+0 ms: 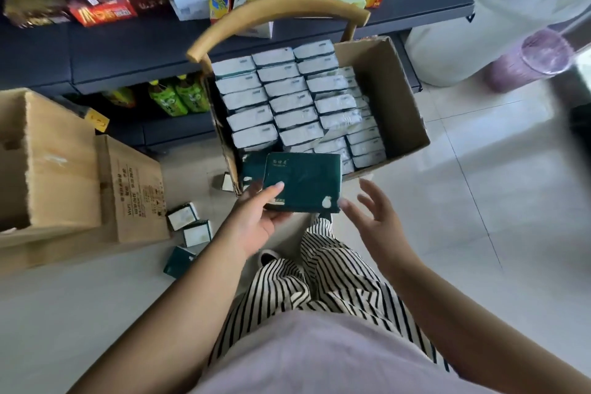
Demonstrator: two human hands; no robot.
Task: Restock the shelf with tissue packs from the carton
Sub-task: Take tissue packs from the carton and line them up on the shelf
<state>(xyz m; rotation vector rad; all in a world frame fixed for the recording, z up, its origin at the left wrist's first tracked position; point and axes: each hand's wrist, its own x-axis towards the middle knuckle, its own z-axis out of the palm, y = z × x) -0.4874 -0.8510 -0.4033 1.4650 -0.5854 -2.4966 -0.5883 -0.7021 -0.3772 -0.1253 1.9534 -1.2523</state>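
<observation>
The left hand (256,221) holds a dark green tissue pack (303,182) by its lower left corner, thumb on the top face and fingers (252,189) curled underneath. The pack is flat, face up, just in front of the near edge of the carton (393,99). A second green pack appears to lie directly beneath it, partly hidden; whether the hand also grips it cannot be told.

The right hand (374,211) is beside the pack's lower right corner, palm turned inward, its fingers spread wide and gripping nothing. One fingertip is at or very near the pack's corner; contact cannot be confirmed.

The carton sits on a chair with a curved wooden backrest (275,13), against the dark shelf (128,41). It is filled on its left and centre with rows of tissue packs standing on edge (275,99), white ends upward; lower packs lie along its right side, and a strip by the right wall is bare.

The shelf carries snack boxes and packets on the upper level and green bottles (179,96) on the lower level. Three loose tissue packs (188,227) lie on the tiled floor (479,201) left of the person's striped trousers (335,275). Two further cardboard boxes (64,169) stand on the floor at left. A pale purple object stands at upper right, blurred.
</observation>
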